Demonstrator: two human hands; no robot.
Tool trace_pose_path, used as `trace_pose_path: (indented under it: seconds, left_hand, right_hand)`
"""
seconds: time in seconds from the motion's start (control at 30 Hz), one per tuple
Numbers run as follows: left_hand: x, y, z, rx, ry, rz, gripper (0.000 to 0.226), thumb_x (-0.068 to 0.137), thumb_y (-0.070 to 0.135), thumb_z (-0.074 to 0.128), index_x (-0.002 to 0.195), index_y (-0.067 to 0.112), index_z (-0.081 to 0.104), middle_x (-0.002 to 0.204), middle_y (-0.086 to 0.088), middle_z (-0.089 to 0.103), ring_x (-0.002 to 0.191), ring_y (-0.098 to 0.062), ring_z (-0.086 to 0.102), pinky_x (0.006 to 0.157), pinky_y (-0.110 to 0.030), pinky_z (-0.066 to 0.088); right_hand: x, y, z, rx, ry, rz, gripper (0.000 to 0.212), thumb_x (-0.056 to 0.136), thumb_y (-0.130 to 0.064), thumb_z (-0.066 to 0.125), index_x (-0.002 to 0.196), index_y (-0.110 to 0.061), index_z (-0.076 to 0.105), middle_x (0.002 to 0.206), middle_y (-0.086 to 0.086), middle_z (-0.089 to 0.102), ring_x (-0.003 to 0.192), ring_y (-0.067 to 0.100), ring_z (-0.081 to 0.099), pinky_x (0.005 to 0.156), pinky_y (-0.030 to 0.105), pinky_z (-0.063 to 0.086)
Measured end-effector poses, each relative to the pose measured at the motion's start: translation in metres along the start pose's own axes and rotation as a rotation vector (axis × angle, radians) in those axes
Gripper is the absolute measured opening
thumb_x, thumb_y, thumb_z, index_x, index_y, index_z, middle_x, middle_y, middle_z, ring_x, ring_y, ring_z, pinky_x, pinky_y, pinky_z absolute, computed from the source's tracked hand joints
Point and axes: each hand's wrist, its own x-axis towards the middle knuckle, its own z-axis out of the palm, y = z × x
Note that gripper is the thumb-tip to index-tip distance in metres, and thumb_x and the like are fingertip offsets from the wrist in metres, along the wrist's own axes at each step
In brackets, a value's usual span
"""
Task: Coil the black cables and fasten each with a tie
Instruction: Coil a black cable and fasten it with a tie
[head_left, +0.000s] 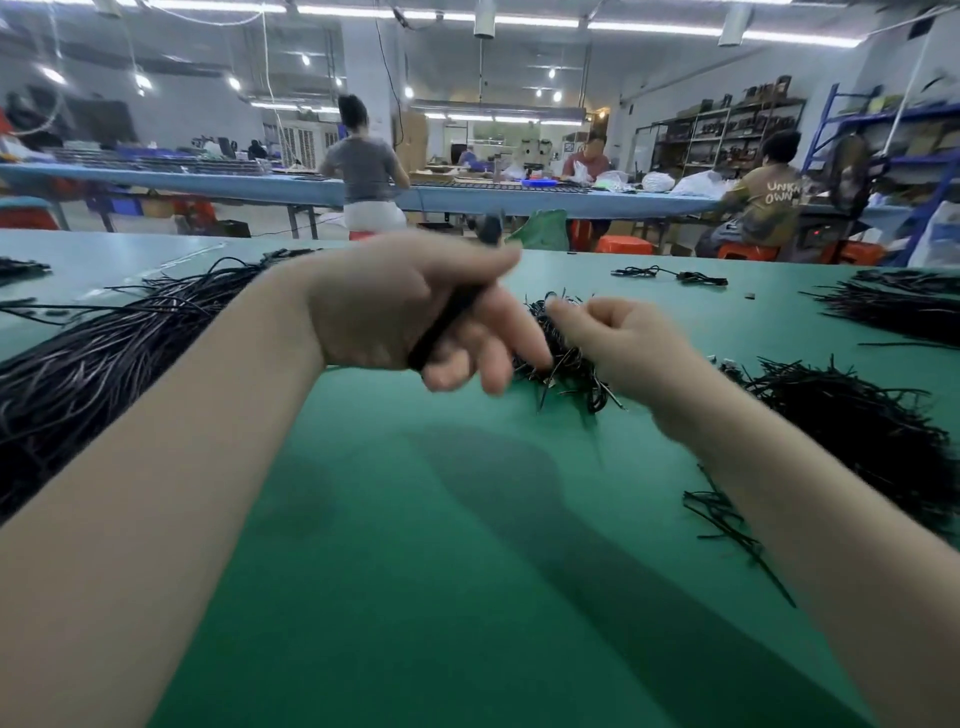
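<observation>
1. Your left hand (410, 306) is raised above the green table (415, 571), fingers curled round a coiled black cable (452, 317).
2. Your right hand (618, 343) has its fingers bent over the small pile of ties (566, 364); blur hides whether it pinches one.
3. Loose black cables (104, 353) lie in a heap at your left, more ties (852, 421) at your right.

White letters stand on the back of a brown shirt (769, 200) worn by a person sitting at the far table. They read "UNK" and "OWN"; the rest is hidden.
</observation>
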Motion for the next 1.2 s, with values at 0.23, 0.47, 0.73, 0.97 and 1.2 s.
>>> trace_pose_path:
  seconds: [0.23, 0.47, 0.73, 0.97, 1.2]
  left_hand:
    - [0.027, -0.018, -0.001, -0.129, 0.495, -0.037, 0.05, 0.1, 0.052, 0.032, 0.094, 0.016, 0.066, 0.091, 0.005, 0.072, 0.085, -0.009, 0.065, 0.097, -0.034, 0.05]
    - [0.031, -0.011, 0.005, -0.264, 0.586, 0.173, 0.044, 0.103, 0.038, 0.037, 0.1, 0.009, 0.069, 0.107, -0.007, 0.073, 0.108, -0.017, 0.066, 0.103, -0.035, 0.045]
    - [0.011, -0.008, -0.006, -0.076, 0.488, 0.175, 0.053, 0.102, 0.037, 0.039, 0.076, 0.014, 0.078, 0.091, -0.006, 0.075, 0.09, -0.016, 0.071, 0.073, -0.023, 0.057]
    - [0.015, -0.008, -0.013, -0.422, 0.547, 0.354, 0.064, 0.103, 0.044, 0.027, 0.079, 0.014, 0.077, 0.092, -0.005, 0.074, 0.094, -0.018, 0.07, 0.078, -0.026, 0.056]
    - [0.017, -0.011, -0.019, -0.587, 0.686, 0.372, 0.062, 0.104, 0.041, 0.032, 0.069, 0.013, 0.075, 0.084, -0.004, 0.073, 0.084, -0.019, 0.071, 0.08, -0.03, 0.056]
  right_hand:
    - [-0.017, -0.041, 0.011, 0.182, -0.23, -0.147, 0.028, 0.102, -0.025, 0.043, 0.081, -0.019, 0.061, 0.051, -0.011, 0.056, 0.046, 0.004, 0.054, 0.049, 0.018, 0.044]
    - [-0.019, -0.029, 0.027, 0.405, -0.309, -0.035, 0.027, 0.099, -0.036, 0.048, 0.082, -0.026, 0.066, 0.08, -0.007, 0.073, 0.076, 0.009, 0.065, 0.072, 0.026, 0.047]
    - [-0.007, -0.033, 0.0, 0.794, -0.232, 0.007, 0.035, 0.097, -0.027, 0.05, 0.069, -0.025, 0.072, 0.062, -0.007, 0.059, 0.059, 0.011, 0.06, 0.064, 0.025, 0.048]
    - [0.009, 0.005, -0.025, 0.326, -0.068, 0.437, 0.025, 0.096, -0.02, 0.049, 0.075, -0.017, 0.062, 0.052, -0.006, 0.048, 0.047, 0.011, 0.046, 0.05, 0.02, 0.042]
    - [0.009, 0.023, -0.021, -0.578, -0.353, 0.378, 0.031, 0.098, -0.017, 0.041, 0.074, -0.018, 0.062, 0.071, 0.0, 0.056, 0.061, 0.018, 0.048, 0.048, 0.023, 0.034]
